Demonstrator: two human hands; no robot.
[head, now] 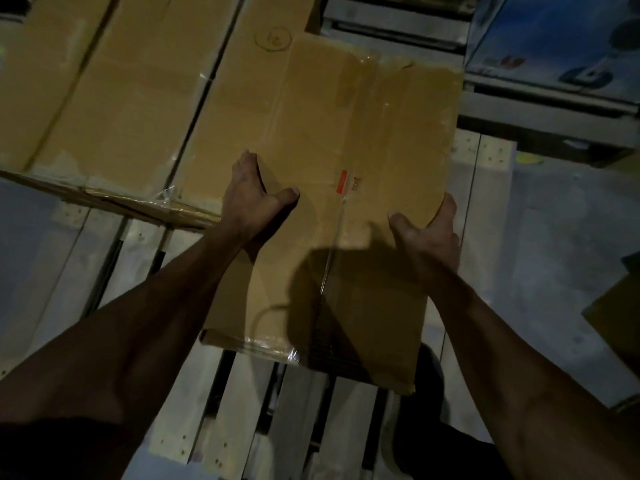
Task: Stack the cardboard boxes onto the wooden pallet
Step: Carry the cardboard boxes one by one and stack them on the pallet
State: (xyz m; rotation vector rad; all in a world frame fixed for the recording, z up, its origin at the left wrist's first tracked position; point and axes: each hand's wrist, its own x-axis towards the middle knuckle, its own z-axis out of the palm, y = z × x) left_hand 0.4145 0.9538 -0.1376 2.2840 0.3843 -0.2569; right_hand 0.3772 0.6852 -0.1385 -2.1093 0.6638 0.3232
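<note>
A long brown cardboard box, taped and carrying a small red label, is held between both hands over the wooden pallet. My left hand clasps its left edge with the thumb on top. My right hand grips its right edge, thumb also on top. The box's near end hangs above the pale slats. Two more cardboard boxes lie side by side on the pallet's far left, touching the held box's left side.
A blue printed carton sits on another pallet at the top right. A brown box corner shows at the right edge. Grey concrete floor lies to the right of the pallet. The scene is dim.
</note>
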